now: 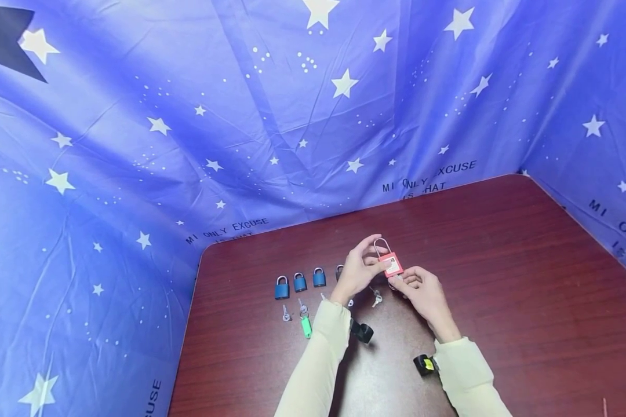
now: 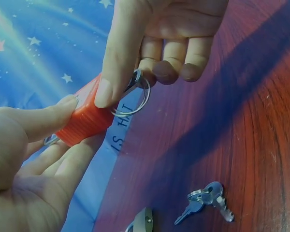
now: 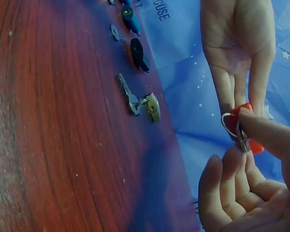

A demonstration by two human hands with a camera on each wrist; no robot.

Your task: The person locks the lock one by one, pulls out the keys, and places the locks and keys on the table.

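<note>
My left hand point(image 1: 359, 269) holds a red padlock point(image 1: 392, 265) by its body, thumb across the white label, with the metal shackle point(image 1: 381, 242) pointing up and away. Whether the shackle is latched I cannot tell. At the padlock's lower end, my right hand point(image 1: 426, 292) pinches a key point(image 3: 243, 139) between thumb and fingers. A metal ring point(image 2: 146, 99) hangs from that key. The right thumb point(image 2: 108, 87) partly covers the padlock's end, so how far the key is inserted is hidden.
Several blue padlocks point(image 1: 281, 288) stand in a row on the dark red table point(image 1: 501, 255), beside a black one point(image 3: 139, 54) and a brass one point(image 3: 153, 107). Keys point(image 1: 286, 314) lie in front, one with a green tag point(image 1: 306, 327). A starry blue curtain point(image 1: 292, 116) hangs behind.
</note>
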